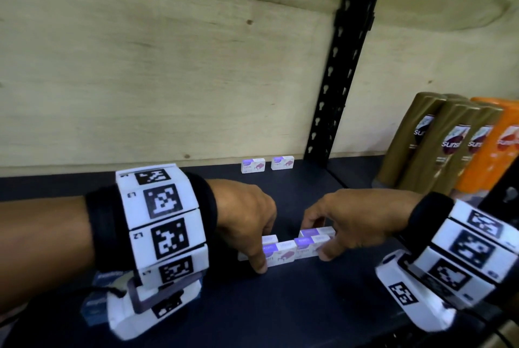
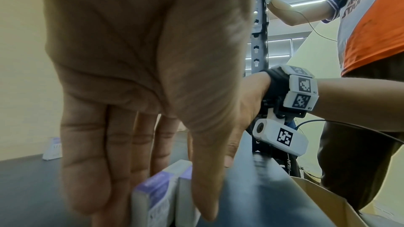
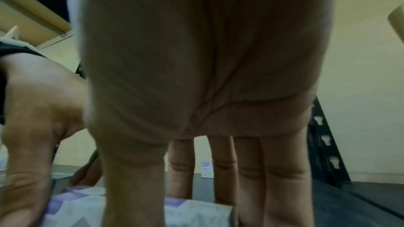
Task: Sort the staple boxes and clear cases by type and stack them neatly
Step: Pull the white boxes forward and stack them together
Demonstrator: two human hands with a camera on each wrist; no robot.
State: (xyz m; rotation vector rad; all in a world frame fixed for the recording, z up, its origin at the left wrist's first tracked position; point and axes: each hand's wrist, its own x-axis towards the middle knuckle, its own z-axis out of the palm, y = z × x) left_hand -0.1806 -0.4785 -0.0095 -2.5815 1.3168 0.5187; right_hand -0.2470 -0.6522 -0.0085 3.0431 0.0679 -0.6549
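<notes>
Several white and purple staple boxes [image 1: 280, 253] stand in a tight two-row cluster on the dark shelf [image 1: 309, 305]. My left hand [image 1: 264, 249] pinches the cluster's left end, thumb at the front, fingers behind. My right hand [image 1: 318, 239] pinches the right end the same way. The left wrist view shows my left hand [image 2: 148, 210] with straight fingers behind the boxes [image 2: 157, 196] and the thumb in front. In the right wrist view my right hand [image 3: 192, 213] straddles the boxes [image 3: 196, 211]. Two more staple boxes [image 1: 252, 165] stand at the back wall.
Gold and orange shampoo bottles [image 1: 449, 145] stand at the right of the shelf. A black slotted upright [image 1: 337, 81] rises behind. Blue packs [image 1: 95, 305] lie under my left wrist. An open cardboard box [image 2: 317, 196] sits below the shelf's front edge.
</notes>
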